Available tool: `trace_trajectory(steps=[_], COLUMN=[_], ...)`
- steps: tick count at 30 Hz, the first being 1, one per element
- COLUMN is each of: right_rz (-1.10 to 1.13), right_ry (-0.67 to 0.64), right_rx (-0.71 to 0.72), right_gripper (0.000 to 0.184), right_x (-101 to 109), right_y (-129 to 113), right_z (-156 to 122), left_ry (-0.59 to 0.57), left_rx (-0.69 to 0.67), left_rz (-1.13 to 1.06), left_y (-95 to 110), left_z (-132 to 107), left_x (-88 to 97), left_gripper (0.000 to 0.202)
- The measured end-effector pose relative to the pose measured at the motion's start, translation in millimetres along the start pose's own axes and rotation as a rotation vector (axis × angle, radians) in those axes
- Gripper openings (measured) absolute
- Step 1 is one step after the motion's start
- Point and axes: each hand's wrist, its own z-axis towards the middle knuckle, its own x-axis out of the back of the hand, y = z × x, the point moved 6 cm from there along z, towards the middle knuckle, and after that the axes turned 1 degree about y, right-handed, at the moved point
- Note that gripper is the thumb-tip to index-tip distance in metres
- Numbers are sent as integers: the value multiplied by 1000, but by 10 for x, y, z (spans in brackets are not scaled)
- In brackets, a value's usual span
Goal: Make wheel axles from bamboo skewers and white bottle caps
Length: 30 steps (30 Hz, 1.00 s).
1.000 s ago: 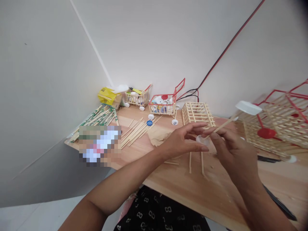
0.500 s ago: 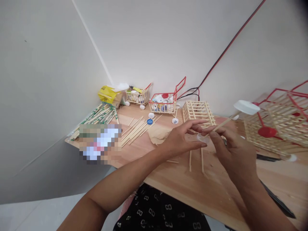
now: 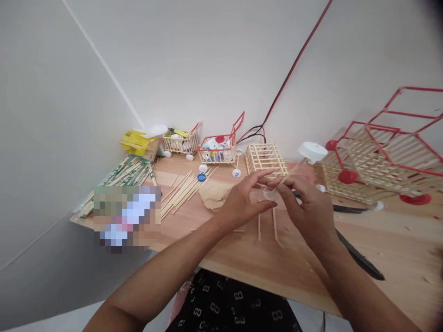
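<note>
My right hand (image 3: 309, 210) pinches a thin wooden stick (image 3: 292, 170) that slants up to the right, with a white bottle cap (image 3: 312, 150) fixed on its far end. At the stick's near end sits a second white cap (image 3: 270, 193), which my left hand (image 3: 242, 203) holds between thumb and fingers. Both hands meet above the wooden table (image 3: 242, 251), just in front of a small bare stick crate (image 3: 266, 158). Two loose sticks (image 3: 267, 227) lie on the table under my hands.
Two small stick carts (image 3: 218, 150) filled with bottle caps stand by the back wall, next to a yellow box (image 3: 135, 143). Loose sticks (image 3: 178, 191) and wrapped chopsticks (image 3: 126, 173) lie at left. Larger red-framed stick carts (image 3: 384, 157) sit at right. A black tool (image 3: 360, 260) lies near the front edge.
The view has swung right and the hands sit more to the left in it. Both hands keep their hold on the stick and cap, drawn slightly closer together.
</note>
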Motion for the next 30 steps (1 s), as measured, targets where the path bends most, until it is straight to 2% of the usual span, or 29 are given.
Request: trace_trajectory(steps=[23,27,30], right_rz=[11,-3,48], right_ry=[-8,2,8], right_rx=[-30,15,-9], right_gripper=[16,15,19], right_x=[-20,-6,0], right_y=[7,-34,-38], right_z=[-15,-1,5], left_ry=[101,140,116], left_rx=[47,57,74], left_rz=[22,2,17], left_y=[23,39,21], left_z=[-28,-33,-35], left_x=[33,53,36], left_gripper=[63,62,61])
